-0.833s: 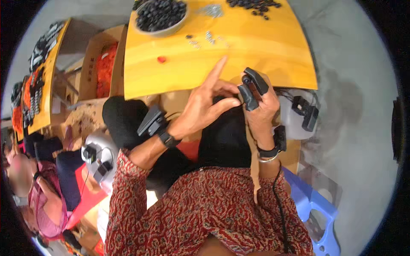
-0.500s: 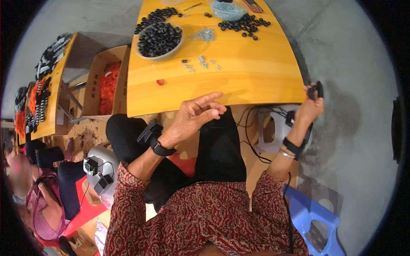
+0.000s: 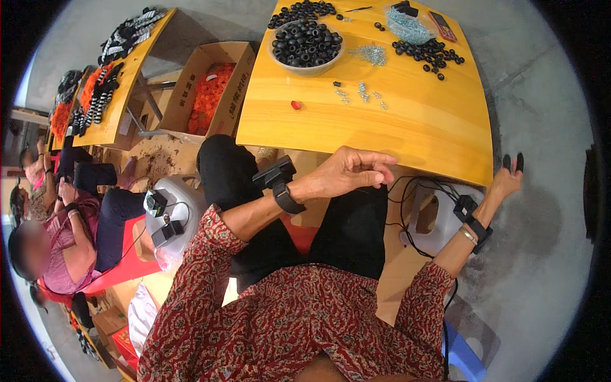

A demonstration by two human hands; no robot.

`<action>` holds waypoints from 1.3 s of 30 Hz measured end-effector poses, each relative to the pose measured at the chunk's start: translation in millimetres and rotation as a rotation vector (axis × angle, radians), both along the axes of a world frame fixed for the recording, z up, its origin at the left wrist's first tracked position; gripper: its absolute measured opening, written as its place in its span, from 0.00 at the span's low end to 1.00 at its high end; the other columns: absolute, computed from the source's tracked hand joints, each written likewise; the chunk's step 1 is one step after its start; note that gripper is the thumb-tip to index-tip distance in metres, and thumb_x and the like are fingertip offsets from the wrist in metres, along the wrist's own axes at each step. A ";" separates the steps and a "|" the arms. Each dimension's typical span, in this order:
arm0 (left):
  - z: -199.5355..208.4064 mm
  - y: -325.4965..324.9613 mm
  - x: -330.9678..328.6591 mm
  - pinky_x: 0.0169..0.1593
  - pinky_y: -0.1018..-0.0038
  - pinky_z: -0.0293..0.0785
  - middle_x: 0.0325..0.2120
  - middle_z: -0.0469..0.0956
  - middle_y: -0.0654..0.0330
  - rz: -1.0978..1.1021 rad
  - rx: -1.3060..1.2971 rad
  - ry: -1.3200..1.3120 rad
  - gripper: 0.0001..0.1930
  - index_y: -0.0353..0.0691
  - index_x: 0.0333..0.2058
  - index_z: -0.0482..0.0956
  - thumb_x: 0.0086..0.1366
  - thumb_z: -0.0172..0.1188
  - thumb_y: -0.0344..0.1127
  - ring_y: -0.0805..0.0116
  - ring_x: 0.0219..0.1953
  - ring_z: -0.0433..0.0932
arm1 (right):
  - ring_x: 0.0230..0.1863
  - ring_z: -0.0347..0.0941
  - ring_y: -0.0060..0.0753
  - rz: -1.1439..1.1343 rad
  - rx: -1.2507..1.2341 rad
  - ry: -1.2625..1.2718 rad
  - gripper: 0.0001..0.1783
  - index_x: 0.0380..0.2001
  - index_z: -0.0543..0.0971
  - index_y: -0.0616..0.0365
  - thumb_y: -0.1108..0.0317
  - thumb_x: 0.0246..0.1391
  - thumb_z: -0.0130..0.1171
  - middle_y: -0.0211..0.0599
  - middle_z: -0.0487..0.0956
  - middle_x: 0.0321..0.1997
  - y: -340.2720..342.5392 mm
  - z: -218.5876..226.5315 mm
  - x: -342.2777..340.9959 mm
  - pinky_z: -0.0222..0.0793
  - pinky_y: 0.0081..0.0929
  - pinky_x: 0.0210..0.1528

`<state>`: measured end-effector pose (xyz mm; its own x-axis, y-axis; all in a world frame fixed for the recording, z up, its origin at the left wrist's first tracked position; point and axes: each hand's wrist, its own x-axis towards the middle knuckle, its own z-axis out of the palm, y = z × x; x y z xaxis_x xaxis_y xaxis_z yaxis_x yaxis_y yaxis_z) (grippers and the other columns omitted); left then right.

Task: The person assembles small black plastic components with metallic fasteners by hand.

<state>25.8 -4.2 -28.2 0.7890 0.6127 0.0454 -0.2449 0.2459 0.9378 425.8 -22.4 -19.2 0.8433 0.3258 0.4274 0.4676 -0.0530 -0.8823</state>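
Note:
My left hand (image 3: 353, 172) hovers over my lap just off the table's near edge. Its index finger points right, the others are loosely bent, and nothing shows in it. My right hand (image 3: 506, 181) is out past the table's right corner, over the floor. Two of its fingers stretch up, apart, with dark oval coverings on their tips; I see nothing held. On the yellow table (image 3: 356, 130), nearest my left hand, lie a small red piece (image 3: 296, 105) and small clusters of silvery metal parts (image 3: 363, 92). A bowl of black ring-like pieces (image 3: 305, 44) stands farther back.
A clear tub of small metal parts (image 3: 410, 30) stands at the back beside loose black pieces (image 3: 425, 54) and a red phone (image 3: 443, 27). Cables (image 3: 407, 219) hang under the right side. Left are a carton of orange material (image 3: 207, 95) and other people (image 3: 76, 235).
The view has swung left, bringing in more of the people and side table. My right hand has turned, its fingers now pointing up; my left hand still points right.

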 end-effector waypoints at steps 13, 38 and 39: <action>10.5 -1.4 -12.8 0.44 0.80 0.73 0.37 0.79 0.60 0.043 -0.022 0.010 0.19 0.36 0.53 0.70 0.64 0.55 0.31 0.78 0.39 0.75 | 0.34 0.75 0.48 0.414 -0.345 -0.456 0.12 0.34 0.79 0.67 0.74 0.43 0.60 0.54 0.77 0.32 142.2 -17.2 -77.7 0.68 0.33 0.37; 8.6 18.2 -22.6 0.44 0.77 0.74 0.39 0.78 0.56 0.290 -0.103 0.018 0.18 0.32 0.51 0.70 0.65 0.54 0.32 0.73 0.41 0.76 | 0.36 0.74 0.24 0.884 -0.049 0.089 0.12 0.37 0.79 0.65 0.80 0.46 0.62 0.34 0.79 0.35 58.0 8.8 -183.3 0.71 0.21 0.37; 9.8 19.4 -21.9 0.44 0.76 0.74 0.41 0.77 0.55 0.319 -0.129 0.027 0.18 0.31 0.52 0.69 0.65 0.53 0.32 0.72 0.42 0.76 | 0.37 0.74 0.22 1.012 0.086 0.317 0.14 0.39 0.78 0.65 0.81 0.45 0.62 0.32 0.78 0.37 45.6 12.2 -197.6 0.70 0.18 0.39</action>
<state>3.8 15.2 -18.3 0.5570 0.8278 -0.0671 -0.3040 0.2784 0.9111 228.2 23.2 -6.9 0.2739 0.9168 0.2906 0.0070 0.3003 -0.9538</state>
